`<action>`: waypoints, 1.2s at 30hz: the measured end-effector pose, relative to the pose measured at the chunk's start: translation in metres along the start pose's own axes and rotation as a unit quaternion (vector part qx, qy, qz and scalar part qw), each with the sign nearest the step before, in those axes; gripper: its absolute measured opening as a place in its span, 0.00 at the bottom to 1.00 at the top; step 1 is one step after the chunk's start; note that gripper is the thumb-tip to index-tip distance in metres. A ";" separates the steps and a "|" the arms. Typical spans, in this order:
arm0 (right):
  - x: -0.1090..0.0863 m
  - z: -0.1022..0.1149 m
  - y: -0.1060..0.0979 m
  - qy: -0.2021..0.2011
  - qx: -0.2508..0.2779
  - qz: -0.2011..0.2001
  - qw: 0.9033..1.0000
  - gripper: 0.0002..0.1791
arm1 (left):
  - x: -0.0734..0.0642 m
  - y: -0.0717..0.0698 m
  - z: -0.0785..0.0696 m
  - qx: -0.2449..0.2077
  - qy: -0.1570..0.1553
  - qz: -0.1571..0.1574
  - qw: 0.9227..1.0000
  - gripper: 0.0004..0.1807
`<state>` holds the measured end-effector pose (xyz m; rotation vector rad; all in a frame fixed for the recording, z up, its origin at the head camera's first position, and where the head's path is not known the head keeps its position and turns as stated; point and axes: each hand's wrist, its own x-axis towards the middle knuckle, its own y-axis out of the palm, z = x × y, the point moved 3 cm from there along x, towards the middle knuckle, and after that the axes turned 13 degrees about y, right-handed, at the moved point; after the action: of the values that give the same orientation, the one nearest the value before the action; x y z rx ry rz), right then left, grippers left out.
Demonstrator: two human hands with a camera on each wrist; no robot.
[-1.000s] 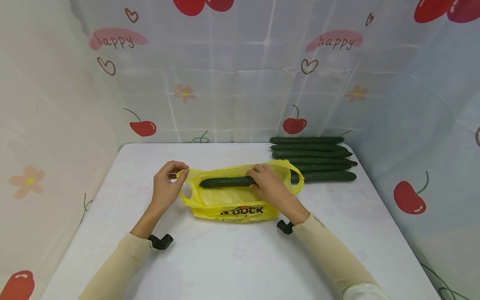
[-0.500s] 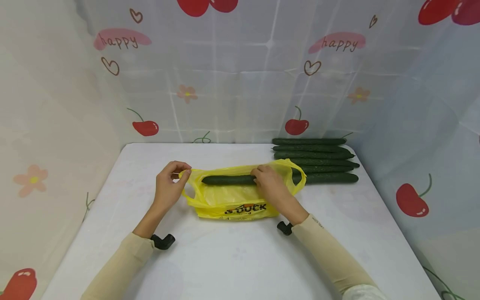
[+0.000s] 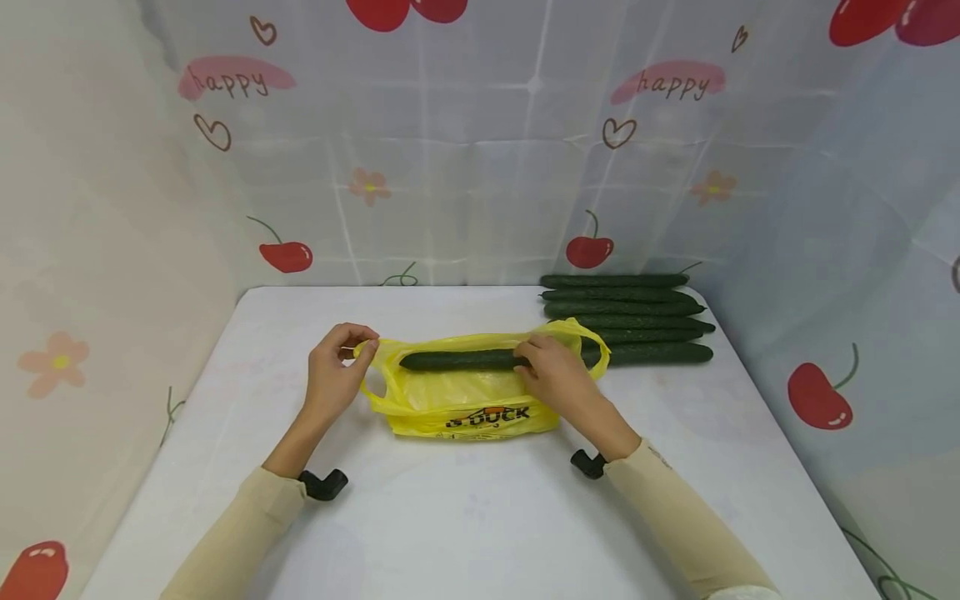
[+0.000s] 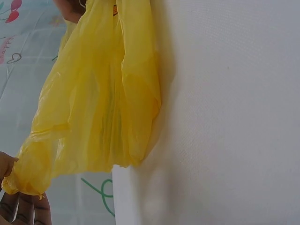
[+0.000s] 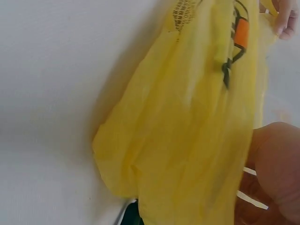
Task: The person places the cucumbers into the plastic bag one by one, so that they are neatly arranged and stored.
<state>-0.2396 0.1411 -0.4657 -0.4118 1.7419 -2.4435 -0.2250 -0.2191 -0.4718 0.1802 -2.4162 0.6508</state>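
A yellow plastic carrier bag [image 3: 465,400] with black lettering lies on the table, its mouth spread wide. My left hand [image 3: 339,367] pinches the bag's left handle between thumb and fingertips. Inside the mouth lies a long, dark green cucumber [image 3: 453,360], pointing left and right. My right hand [image 3: 557,373] reaches in at the bag's right side, with curled fingers and thumb at either side of the cucumber. The bag wall partly hides this hand in the right wrist view. In the left wrist view, the pinched handle corner hangs from the left fingers [image 4: 26,206].
Several cucumbers [image 3: 630,308] lie side by side at the table's back right. The nearest one [image 3: 660,353] passes behind the bag's right handle [image 3: 600,354]. A white table [image 3: 465,517] is under everything, with a printed curtain [image 3: 465,167] behind.
My right hand has shifted a little to the right along the cucumber, which stays in place, so more of it shows. The left hand keeps its pinch on the bag.
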 end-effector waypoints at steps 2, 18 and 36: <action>-0.004 -0.001 -0.006 0.002 0.004 -0.004 1.000 0.14 | 0.000 0.000 0.001 0.001 0.000 0.000 1.000 0.05; -0.030 -0.033 -0.074 0.004 0.094 -0.117 0.989 0.19 | 0.002 0.000 -0.004 -0.001 0.000 -0.001 1.000 0.05; -0.025 -0.168 -0.084 0.098 0.150 -0.016 0.984 0.24 | 0.000 0.002 0.002 -0.006 -0.004 0.003 1.000 0.05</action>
<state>-0.2574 0.3281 -0.4412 -0.1724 1.4005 -2.7923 -0.2270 -0.2189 -0.4739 0.1717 -2.4286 0.6379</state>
